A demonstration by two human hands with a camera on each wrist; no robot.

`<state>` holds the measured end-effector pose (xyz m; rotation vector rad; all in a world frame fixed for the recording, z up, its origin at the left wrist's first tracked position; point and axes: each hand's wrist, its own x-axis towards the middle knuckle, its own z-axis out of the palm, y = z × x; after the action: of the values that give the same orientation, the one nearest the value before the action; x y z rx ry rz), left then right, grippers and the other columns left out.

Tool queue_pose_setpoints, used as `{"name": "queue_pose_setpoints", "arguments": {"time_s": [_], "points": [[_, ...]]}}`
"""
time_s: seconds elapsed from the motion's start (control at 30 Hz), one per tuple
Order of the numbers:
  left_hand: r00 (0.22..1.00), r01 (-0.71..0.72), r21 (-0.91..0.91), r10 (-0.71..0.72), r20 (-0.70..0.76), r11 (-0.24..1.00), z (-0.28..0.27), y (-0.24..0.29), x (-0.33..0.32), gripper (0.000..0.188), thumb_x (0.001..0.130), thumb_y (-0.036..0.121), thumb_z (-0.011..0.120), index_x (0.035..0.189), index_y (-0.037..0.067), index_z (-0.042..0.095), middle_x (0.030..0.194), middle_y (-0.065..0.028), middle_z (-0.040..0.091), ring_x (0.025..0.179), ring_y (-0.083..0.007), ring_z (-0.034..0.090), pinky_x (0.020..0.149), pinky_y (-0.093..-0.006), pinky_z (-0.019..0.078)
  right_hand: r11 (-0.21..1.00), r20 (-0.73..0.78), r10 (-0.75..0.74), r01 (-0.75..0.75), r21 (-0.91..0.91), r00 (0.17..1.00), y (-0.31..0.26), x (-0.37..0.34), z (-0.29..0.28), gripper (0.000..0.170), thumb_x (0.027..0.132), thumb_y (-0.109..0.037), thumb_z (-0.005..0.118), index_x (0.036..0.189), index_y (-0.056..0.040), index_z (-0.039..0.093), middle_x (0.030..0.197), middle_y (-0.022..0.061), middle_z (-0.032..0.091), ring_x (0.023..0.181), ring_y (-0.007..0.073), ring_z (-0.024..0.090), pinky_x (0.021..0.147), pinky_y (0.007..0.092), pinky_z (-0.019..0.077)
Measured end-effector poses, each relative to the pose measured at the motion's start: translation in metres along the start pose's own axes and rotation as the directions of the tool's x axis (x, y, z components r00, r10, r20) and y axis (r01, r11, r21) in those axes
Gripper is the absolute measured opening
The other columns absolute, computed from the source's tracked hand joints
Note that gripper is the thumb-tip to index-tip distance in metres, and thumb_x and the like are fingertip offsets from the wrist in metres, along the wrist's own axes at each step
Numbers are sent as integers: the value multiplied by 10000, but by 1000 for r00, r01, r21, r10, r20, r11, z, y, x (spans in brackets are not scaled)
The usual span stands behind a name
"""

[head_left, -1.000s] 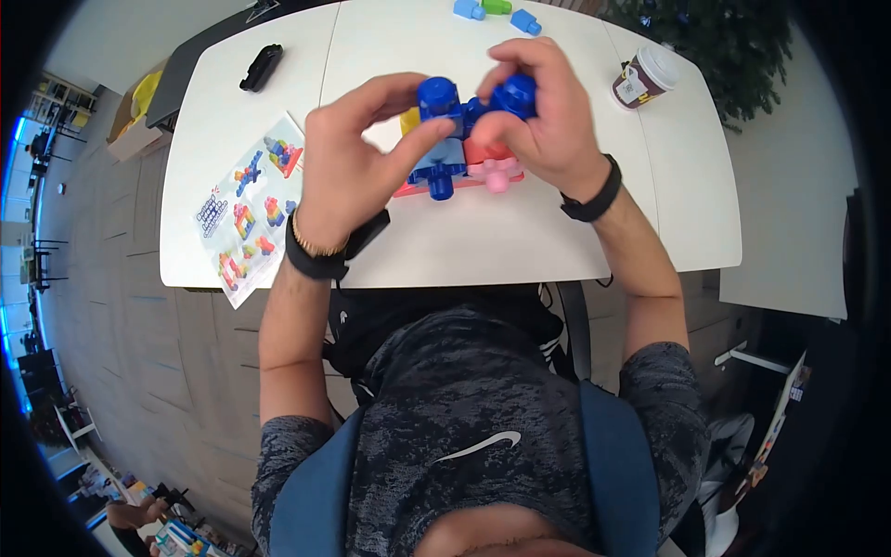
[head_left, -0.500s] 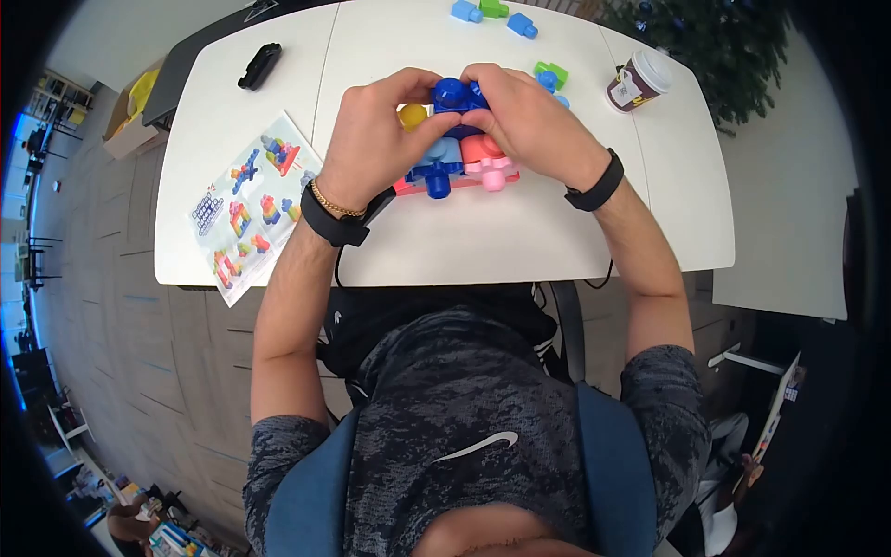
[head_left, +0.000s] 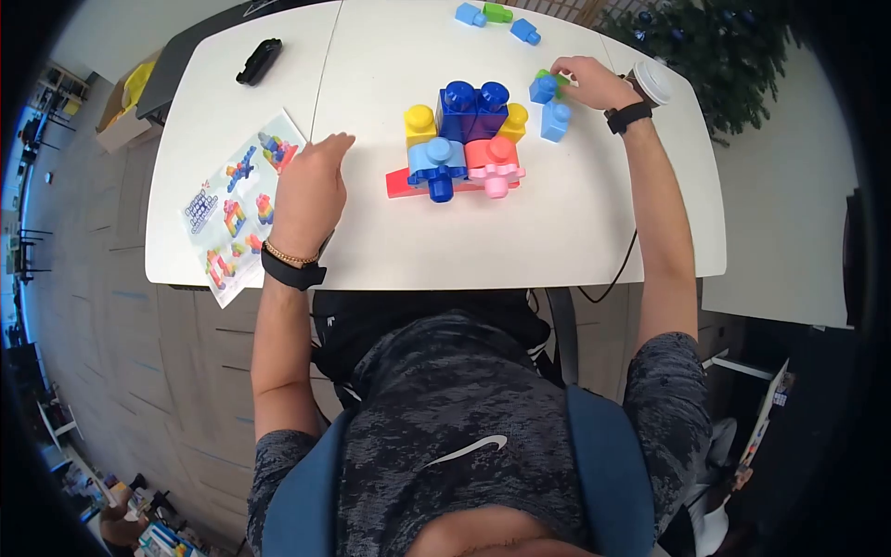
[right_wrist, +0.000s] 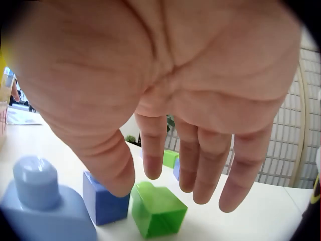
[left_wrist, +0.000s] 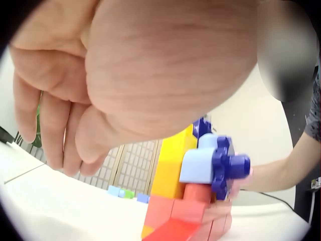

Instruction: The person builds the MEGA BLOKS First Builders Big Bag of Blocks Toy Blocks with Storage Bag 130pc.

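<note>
A model of toy building blocks stands mid-table, with two dark blue blocks (head_left: 469, 116) on top and a yellow block (head_left: 420, 128) on each side. At its front are a light blue block (head_left: 436, 160) with a dark blue gear-shaped piece (head_left: 440, 186), and a coral block (head_left: 490, 153) with a pink one (head_left: 497, 183). To its left my left hand (head_left: 314, 195) hovers empty, fingers extended. My right hand (head_left: 599, 85) reaches over loose blocks; its thumb is right at a blue block (right_wrist: 106, 203), its fingers just above a green block (right_wrist: 159, 213). Nearer lies a light blue block (head_left: 555, 123).
A printed picture sheet (head_left: 227, 223) lies at the left, with a black case-like object (head_left: 260, 62) beyond it. Several small blocks (head_left: 525, 32) are at the far edge. Just beyond my right hand stands a lidded paper cup (head_left: 654, 84). A cable (head_left: 620, 274) hangs over the front edge.
Both hands have left the dark blue blocks, which now sit on the model. My left hand has moved left and toward the sheet; my right hand has gone right to the loose blocks.
</note>
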<state>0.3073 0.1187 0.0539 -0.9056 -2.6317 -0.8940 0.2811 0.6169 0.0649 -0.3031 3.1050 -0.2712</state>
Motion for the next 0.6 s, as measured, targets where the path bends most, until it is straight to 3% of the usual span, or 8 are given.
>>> {"name": "queue_pose_setpoints", "arguments": {"time_s": [0.03,0.17,0.27,0.33,0.37,0.43,0.53,0.6], "points": [[998,-58,137,53,39,989,10,-11,-8,304,959,-11,621,1248,16,710,1177,-191,750,1101,-392,711,1002,-414,565,999,36,11,-13,38,999,0,2,2,323,892,-75,718,1210,-45,675,1094,183,744,1005,331,714,912,417,568],[970,-63,205,12,241,977,19,-5,-19,432,955,124,696,1374,43,629,1376,-196,663,1262,-401,632,1058,-491,510,993,91,88,-94,68,992,-3,16,4,373,862,-54,718,1232,-49,669,1090,211,740,1009,345,712,918,428,567],[982,-59,164,28,188,985,30,-10,-22,498,948,171,719,1415,45,600,1427,-227,622,1330,-405,588,1083,-501,491,998,13,-25,25,-50,1000,25,37,3,425,869,-48,722,1287,-44,641,1091,202,728,993,317,714,904,394,568],[985,-29,143,4,173,989,34,-9,-24,495,950,171,717,1413,42,601,1424,-236,622,1337,-405,585,1083,-499,490,918,-166,76,-4,397,983,42,55,-12,466,836,-63,728,1292,-37,636,1067,236,735,973,358,714,891,406,570],[984,-28,148,1,178,989,34,-10,-24,491,954,173,714,1414,42,601,1428,-232,622,1343,-403,582,1085,-504,487,864,-171,86,12,503,981,58,74,-15,499,804,-134,760,1272,-27,624,1011,251,728,956,388,712,881,422,575],[983,-32,158,2,184,987,34,-11,-23,487,958,175,710,1414,42,600,1433,-227,622,1348,-401,579,1087,-509,484,928,-179,315,-262,266,932,16,81,-41,478,890,-228,750,1285,23,651,1176,237,704,1119,360,677,959,451,539],[982,-24,197,-14,188,980,35,-8,-22,469,967,170,699,1410,46,606,1440,-217,622,1351,-398,580,1087,-531,479,944,-138,326,-316,91,935,-5,116,-47,406,894,-183,716,1233,26,640,1167,242,703,1100,368,677,930,457,538],[982,-3,199,-35,185,980,36,-8,-22,417,999,158,660,1399,49,615,1433,-204,635,1352,-385,587,1111,-565,456,965,-162,261,-252,73,952,-15,132,-42,382,896,-184,713,1204,28,634,1167,251,701,1091,373,677,919,464,536]]}}
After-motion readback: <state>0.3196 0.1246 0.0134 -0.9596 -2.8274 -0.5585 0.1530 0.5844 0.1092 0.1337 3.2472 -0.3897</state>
